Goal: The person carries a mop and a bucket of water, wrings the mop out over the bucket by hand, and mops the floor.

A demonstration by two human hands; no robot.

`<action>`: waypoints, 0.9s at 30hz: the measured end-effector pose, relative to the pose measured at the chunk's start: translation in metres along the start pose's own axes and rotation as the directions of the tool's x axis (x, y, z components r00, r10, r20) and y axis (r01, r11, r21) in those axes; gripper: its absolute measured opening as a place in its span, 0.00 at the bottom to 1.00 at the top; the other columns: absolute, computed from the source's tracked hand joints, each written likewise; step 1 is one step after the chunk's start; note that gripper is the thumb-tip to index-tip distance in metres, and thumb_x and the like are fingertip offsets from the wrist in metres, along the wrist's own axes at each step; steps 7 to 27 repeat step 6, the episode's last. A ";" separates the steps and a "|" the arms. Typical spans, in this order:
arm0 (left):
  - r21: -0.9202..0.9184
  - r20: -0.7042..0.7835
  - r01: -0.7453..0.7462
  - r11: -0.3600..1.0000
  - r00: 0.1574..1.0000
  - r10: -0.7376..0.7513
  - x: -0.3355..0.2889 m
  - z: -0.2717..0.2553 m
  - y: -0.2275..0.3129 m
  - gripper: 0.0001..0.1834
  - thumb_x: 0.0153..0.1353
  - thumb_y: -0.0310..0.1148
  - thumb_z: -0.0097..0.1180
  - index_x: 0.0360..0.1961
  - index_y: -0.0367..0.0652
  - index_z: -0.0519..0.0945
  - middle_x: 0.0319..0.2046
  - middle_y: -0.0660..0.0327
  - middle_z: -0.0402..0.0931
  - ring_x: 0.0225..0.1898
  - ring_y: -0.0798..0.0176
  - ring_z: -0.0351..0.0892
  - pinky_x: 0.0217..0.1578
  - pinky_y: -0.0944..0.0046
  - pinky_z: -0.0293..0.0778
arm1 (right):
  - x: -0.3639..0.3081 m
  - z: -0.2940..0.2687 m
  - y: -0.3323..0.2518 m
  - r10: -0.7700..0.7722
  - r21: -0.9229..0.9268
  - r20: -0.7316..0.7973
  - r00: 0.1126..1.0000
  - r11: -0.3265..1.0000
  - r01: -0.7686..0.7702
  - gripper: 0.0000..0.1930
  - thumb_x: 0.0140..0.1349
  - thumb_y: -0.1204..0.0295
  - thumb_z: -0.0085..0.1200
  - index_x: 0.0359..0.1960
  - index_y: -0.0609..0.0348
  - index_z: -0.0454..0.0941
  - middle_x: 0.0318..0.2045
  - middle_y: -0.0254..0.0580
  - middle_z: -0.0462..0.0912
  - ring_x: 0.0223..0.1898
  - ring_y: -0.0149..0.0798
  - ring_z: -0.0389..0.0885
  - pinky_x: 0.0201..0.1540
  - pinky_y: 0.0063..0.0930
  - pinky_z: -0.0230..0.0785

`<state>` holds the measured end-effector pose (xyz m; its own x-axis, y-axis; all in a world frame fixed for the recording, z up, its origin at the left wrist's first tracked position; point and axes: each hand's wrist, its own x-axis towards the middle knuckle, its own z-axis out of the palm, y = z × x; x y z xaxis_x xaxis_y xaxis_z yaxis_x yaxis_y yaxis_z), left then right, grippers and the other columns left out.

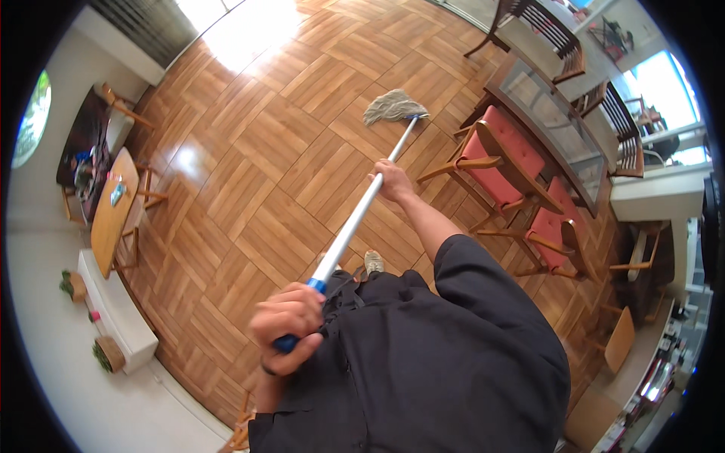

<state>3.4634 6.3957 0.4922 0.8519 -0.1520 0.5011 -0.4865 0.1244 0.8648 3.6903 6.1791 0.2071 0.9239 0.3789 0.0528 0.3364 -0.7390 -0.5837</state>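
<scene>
A string mop with a long white handle (351, 226) slants away from my body across the wood-patterned floor (257, 181). My left hand (289, 325) is wrapped round the blue grip at its near end, close to my waist. Farther along the shaft, my right hand (391, 181) is closed round it with the arm stretched forward. The greyish mop head (393, 106) lies spread on the floor to the far right of centre, its strands fanned leftward from a blue clamp.
At the right stands a glass-topped dining table (547, 121) with red-cushioned chairs (504, 155) on its near side and dark slatted chairs (544, 34) beyond. A small wooden table (117, 208) is at the left, near a white ledge (117, 309) with potted plants (109, 355).
</scene>
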 end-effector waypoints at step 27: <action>-0.142 -0.034 0.071 0.987 0.997 -0.076 0.014 -0.053 -0.016 0.09 0.42 0.29 0.54 0.13 0.41 0.67 0.11 0.62 0.68 0.18 0.59 0.71 0.35 0.54 0.70 | 0.008 0.009 0.000 0.229 -0.041 0.064 0.971 0.973 -0.227 0.14 0.57 0.55 0.55 0.34 0.50 0.71 0.49 0.44 0.74 0.57 0.44 0.70 0.50 0.40 0.70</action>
